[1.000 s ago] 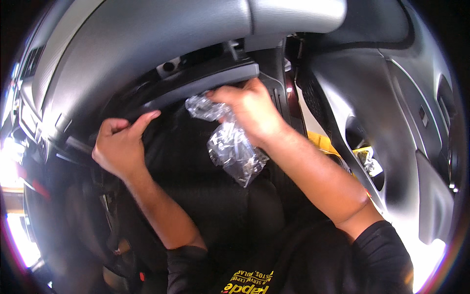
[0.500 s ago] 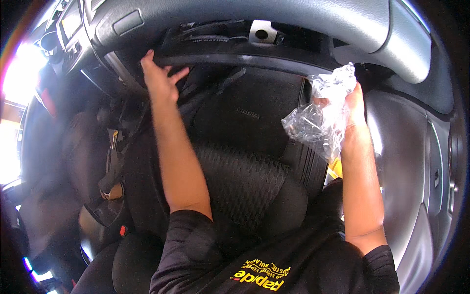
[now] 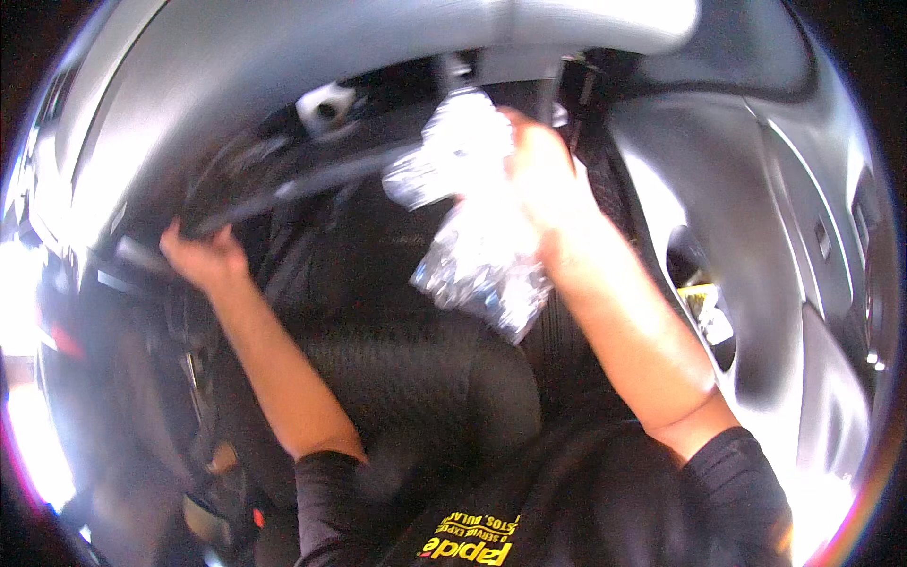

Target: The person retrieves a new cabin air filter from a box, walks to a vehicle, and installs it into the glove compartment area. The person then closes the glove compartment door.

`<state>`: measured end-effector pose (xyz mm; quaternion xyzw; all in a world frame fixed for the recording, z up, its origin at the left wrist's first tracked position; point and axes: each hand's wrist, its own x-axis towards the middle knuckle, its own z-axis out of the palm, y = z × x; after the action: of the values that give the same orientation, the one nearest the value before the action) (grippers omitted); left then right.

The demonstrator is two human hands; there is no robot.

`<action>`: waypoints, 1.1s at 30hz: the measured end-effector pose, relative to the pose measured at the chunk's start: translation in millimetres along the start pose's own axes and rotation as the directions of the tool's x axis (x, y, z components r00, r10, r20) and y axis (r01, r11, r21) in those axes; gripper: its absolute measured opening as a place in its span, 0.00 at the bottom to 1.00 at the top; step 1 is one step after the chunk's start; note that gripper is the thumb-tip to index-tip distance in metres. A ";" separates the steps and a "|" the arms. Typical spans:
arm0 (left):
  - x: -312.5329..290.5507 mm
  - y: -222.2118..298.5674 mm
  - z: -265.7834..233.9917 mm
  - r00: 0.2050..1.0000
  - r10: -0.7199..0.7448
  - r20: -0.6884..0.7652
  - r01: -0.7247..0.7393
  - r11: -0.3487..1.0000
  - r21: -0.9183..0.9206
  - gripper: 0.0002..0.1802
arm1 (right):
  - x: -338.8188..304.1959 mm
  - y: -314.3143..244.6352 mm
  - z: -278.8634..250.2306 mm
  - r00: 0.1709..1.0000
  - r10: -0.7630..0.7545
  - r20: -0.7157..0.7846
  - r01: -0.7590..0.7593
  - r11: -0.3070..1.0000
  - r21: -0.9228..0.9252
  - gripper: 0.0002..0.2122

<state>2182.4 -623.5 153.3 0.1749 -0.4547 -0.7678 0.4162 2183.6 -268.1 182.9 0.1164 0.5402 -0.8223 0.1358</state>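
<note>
My right hand (image 3: 546, 175) grips a crumpled clear plastic bag (image 3: 487, 260), which hangs in front of the dark seat. The bag's upper part glares white, and whatever it may contain cannot be made out. Above and behind it is the open glove compartment (image 3: 274, 194), a dark hollow under the grey dashboard. My left hand (image 3: 205, 257) is raised at the left end of the compartment's lower edge, fingers apart and nothing visible in them. Blur hides whether it touches that edge.
The grey dashboard (image 3: 378, 33) curves overhead. A black car seat (image 3: 406, 364) lies below my arms. On the right stands the grey door panel (image 3: 727, 161), with a yellow and white item (image 3: 704, 307) in its opening. A small red piece (image 3: 258, 517) shows at the lower left.
My right hand has carried the plastic bag left and up toward the compartment. My left hand appears lower and farther left. The whole view has also shifted and tilted.
</note>
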 end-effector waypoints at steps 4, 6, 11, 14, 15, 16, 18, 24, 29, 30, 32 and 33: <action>1.2 2.2 -1.5 0.992 0.049 -0.116 -0.036 0.993 0.114 0.28 | -22.9 -12.4 17.0 0.995 -0.079 -0.060 0.082 0.995 0.050 0.33; 9.2 0.5 -6.2 0.999 0.036 0.004 -0.037 0.999 0.026 0.26 | -13.2 -5.0 11.9 0.982 -0.184 0.036 0.180 0.980 0.083 0.49; 4.3 0.0 2.4 1.000 0.018 -0.002 -0.018 0.995 0.094 0.26 | -0.5 -7.9 10.6 0.995 -0.060 0.083 0.060 0.998 0.010 0.53; 25.1 0.6 -16.7 1.000 -0.016 0.020 0.015 0.999 0.028 0.27 | 16.2 27.8 13.4 0.965 -0.242 0.098 0.210 0.942 0.261 0.51; 25.1 0.5 -18.9 1.000 0.003 0.011 -0.004 0.999 0.032 0.27 | 17.3 33.0 12.2 0.959 -0.265 0.105 0.222 0.925 0.307 0.51; 26.4 -4.2 -18.9 1.000 0.022 0.003 -0.022 0.999 0.036 0.27 | 20.0 37.5 7.9 0.951 -0.293 0.103 0.241 0.905 0.350 0.51; 13.1 -11.4 -14.9 0.999 0.029 -0.016 -0.028 0.999 0.028 0.27 | 13.5 28.9 -4.3 0.952 -0.275 0.135 0.202 0.895 0.399 0.51; 9.1 -10.0 -18.7 1.000 -0.024 -0.010 0.023 0.998 -0.060 0.27 | -4.9 24.6 3.1 0.970 -0.194 0.149 0.087 0.843 0.531 0.51; 2.3 -18.7 -12.2 0.998 -0.030 -0.049 0.027 0.997 -0.070 0.23 | 1.3 30.2 -7.2 0.965 -0.231 0.127 0.160 0.895 0.416 0.51; -0.8 -17.6 -9.3 0.999 -0.027 -0.032 0.024 0.996 -0.085 0.22 | 0.6 30.7 -8.3 0.966 -0.238 0.100 0.179 0.898 0.401 0.51; -7.1 -15.5 -3.9 1.000 -0.022 0.003 0.022 0.993 -0.116 0.20 | 4.4 29.2 -16.1 0.962 -0.196 0.191 0.113 0.920 0.376 0.55; -7.3 -13.6 -7.2 1.000 -0.013 -0.001 0.013 0.994 -0.107 0.19 | 5.4 29.1 -18.8 0.951 -0.214 0.225 0.115 0.917 0.383 0.54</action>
<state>2184.8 -618.4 137.2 0.1557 -0.4114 -0.7936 0.4203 2189.5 -262.3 148.9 -0.0163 0.3632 -0.9249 0.1117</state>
